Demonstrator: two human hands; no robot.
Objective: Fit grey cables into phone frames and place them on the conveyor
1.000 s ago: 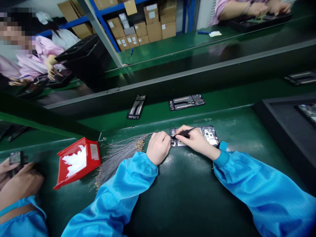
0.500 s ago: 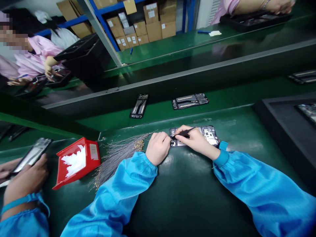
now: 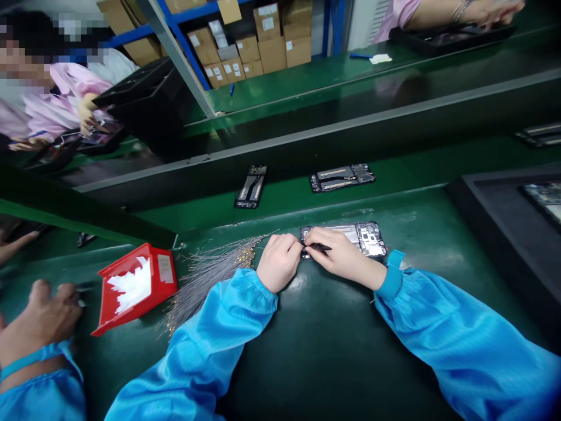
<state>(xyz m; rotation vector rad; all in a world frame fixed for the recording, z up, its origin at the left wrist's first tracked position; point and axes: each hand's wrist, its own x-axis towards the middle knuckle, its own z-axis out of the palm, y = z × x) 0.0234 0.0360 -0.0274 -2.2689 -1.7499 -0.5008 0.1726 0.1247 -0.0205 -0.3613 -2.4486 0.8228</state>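
Observation:
An opened phone (image 3: 371,240) lies flat on the green bench, its inner parts showing. My right hand (image 3: 336,251) is over its left half, fingers closed round a thin black tool (image 3: 323,247). At the phone's left end my left hand (image 3: 279,262) is closed, fingertips near those of the right; what they pinch, if anything, is too small to name. Beside my left forearm lies a bundle of thin grey cables (image 3: 210,280) with gold-coloured ends.
A red bin (image 3: 169,286) with white pieces stands left, near a co-worker's hand (image 3: 41,316). Two opened phones (image 3: 251,188) (image 3: 342,177) lie behind, along the conveyor strip. A black tray (image 3: 486,216) is at right. Other people sit beyond the divider.
My right hand has shifted slightly left, and the black tool now points lower and shows less. At far left, the co-worker's hands have moved apart and the phone they held is no longer visible there.

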